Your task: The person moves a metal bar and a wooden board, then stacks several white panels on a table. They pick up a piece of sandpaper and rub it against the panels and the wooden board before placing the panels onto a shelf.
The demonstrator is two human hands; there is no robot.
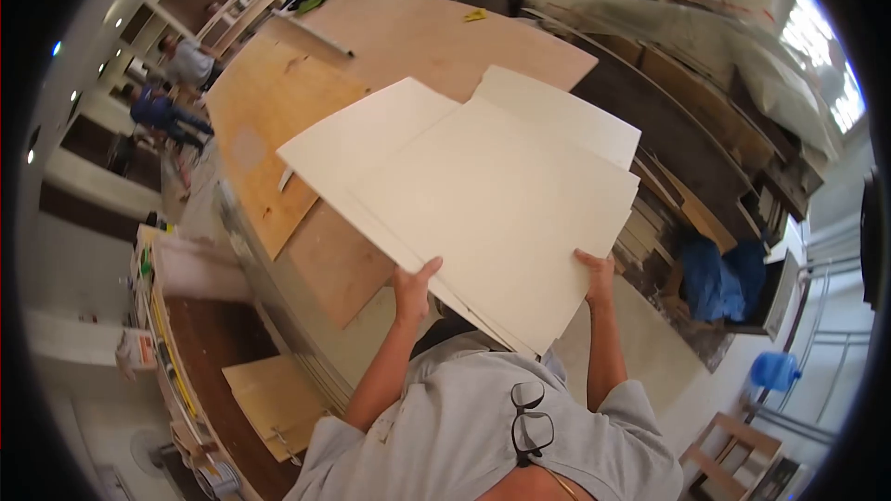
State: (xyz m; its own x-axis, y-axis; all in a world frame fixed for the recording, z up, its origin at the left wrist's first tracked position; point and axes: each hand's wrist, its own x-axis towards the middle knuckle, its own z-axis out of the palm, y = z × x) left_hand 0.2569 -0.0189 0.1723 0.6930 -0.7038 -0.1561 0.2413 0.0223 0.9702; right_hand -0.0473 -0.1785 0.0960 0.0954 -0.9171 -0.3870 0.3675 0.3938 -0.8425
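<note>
A stack of thin cream-white panels [492, 204] spans the space in front of my body, its near corner close to my grey shirt. My left hand [415, 289] grips the stack's left edge, thumb on top and fingers out of sight underneath. On the opposite edge my right hand [597, 276] is closed the same way, thumb over the top face. The sheets are slightly fanned along the near left edge. Two more white panels [555, 111] [376, 125] show beyond the stack, overlapped by it, over the plywood.
Large plywood sheets [264, 121] cover the long table ahead, with a metal strip [316, 34] and a small yellow item [474, 15] on them. Dark boards [687, 130] lean at the right near a blue bag [719, 283]. A shelf unit [213, 334] stands left. Several people [167, 111] are far back.
</note>
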